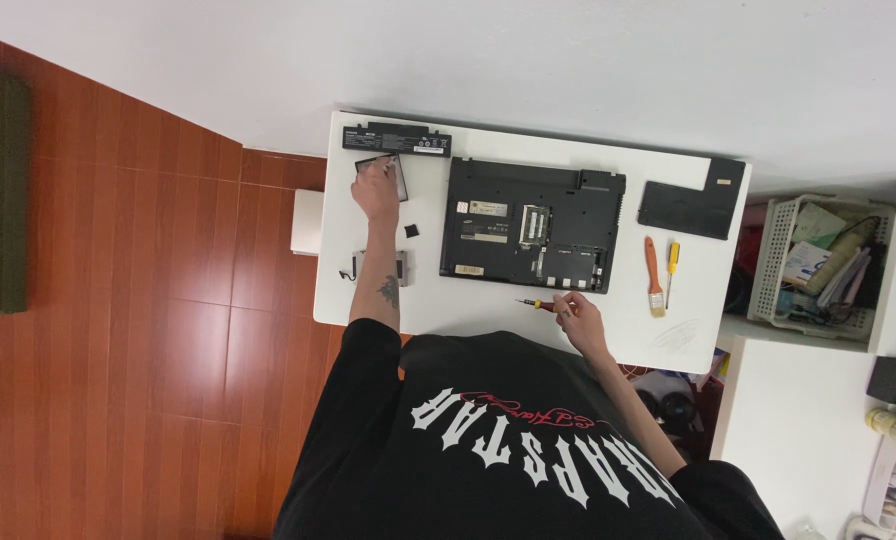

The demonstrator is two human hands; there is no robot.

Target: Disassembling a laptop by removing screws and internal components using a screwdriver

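While left hand reaches far across white table, fingers curl on flat dark panel just below long black battery – arm stretched over small drive bracket. Small black piece lies between. Centre: opened laptop base, underside up. Right hand near table's front edge, fingers pinching yellow-red screwdriver – wrist bent, elbow tucked. Further right: orange brush, yellow screwdriver, black cover plate, white basket.

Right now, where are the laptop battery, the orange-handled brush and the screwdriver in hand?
laptop battery (396,138), head view, middle of its long body
orange-handled brush (652,268), head view, handle
screwdriver (540,303), head view, shaft near handle
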